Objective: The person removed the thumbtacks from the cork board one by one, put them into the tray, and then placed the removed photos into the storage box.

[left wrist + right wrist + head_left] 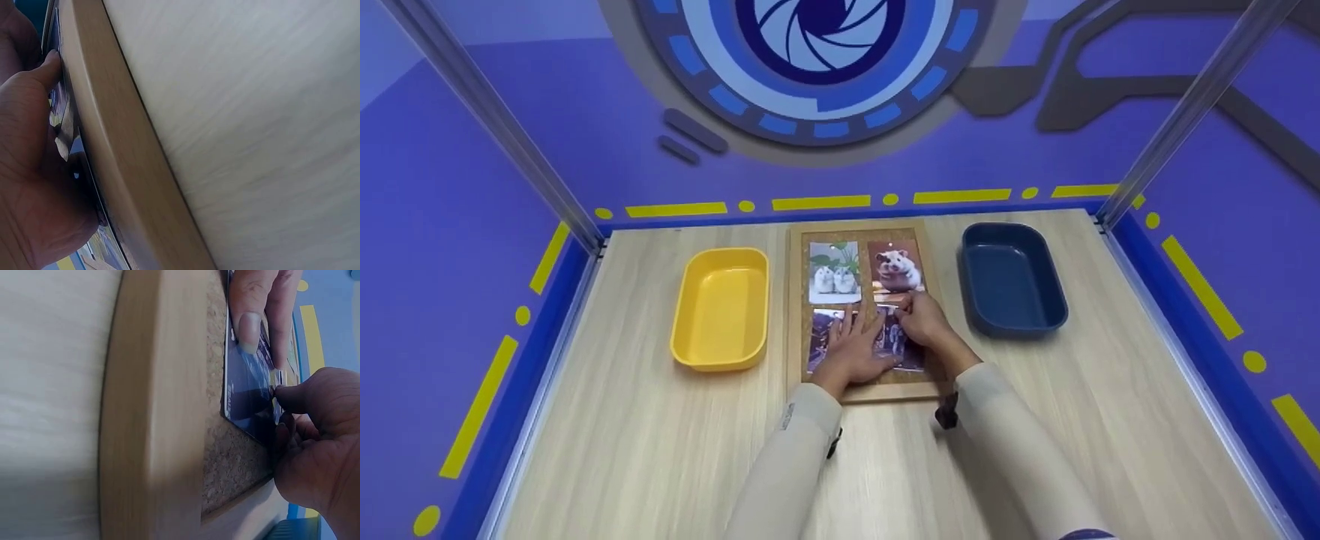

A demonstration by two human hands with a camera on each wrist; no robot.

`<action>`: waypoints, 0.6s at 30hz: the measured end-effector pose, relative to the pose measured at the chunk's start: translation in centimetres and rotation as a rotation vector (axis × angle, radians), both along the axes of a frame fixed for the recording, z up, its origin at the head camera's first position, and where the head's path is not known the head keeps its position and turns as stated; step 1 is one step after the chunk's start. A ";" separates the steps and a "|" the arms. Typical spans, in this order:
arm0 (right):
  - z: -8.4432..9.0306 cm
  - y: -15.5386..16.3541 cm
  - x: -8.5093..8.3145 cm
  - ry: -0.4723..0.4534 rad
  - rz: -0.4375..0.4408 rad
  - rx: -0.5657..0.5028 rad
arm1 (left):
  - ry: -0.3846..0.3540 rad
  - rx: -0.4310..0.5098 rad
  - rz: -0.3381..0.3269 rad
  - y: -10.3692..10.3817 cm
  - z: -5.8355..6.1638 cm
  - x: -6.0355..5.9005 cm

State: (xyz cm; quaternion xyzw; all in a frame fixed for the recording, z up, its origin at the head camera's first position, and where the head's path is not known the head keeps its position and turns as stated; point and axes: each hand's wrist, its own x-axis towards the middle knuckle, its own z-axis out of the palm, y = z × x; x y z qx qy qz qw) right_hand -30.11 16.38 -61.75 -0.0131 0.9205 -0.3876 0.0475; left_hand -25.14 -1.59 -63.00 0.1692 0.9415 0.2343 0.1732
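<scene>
Cork board (pixel 861 311) at desk (pixel 660 450) centre. Left hand (pixel 856 352), fingers flat, presses dark photo (pixel 894 339) on its near half; right hand (pixel 924 319) fingers pinch something small at photo's top edge.

Cork board (pixel 795 315) with wooden frame sits mid-desk (pixel 1035 450), yellow tray (pixel 722 309) to its left, dark blue tray (pixel 1011 277) to its right. Two hamster photos (pixel 835 271) (pixel 896 270) on the upper half. Left hand (pixel 856 351) lies flat on the dark photo (pixel 819 330) in the lower half. Right hand (pixel 924 319) has fingers curled at that photo's upper right corner.
</scene>
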 end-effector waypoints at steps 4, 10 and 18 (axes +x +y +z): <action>-0.1 0.2 0.0 0.025 0.015 -0.014 | 0.008 0.005 -0.003 0.0 0.3 0.0; -0.2 0.3 0.0 0.066 0.028 -0.027 | 0.023 0.025 0.004 -0.1 0.6 0.0; -0.3 0.3 0.4 0.052 0.045 0.005 | 0.032 0.039 0.006 -0.1 0.6 0.5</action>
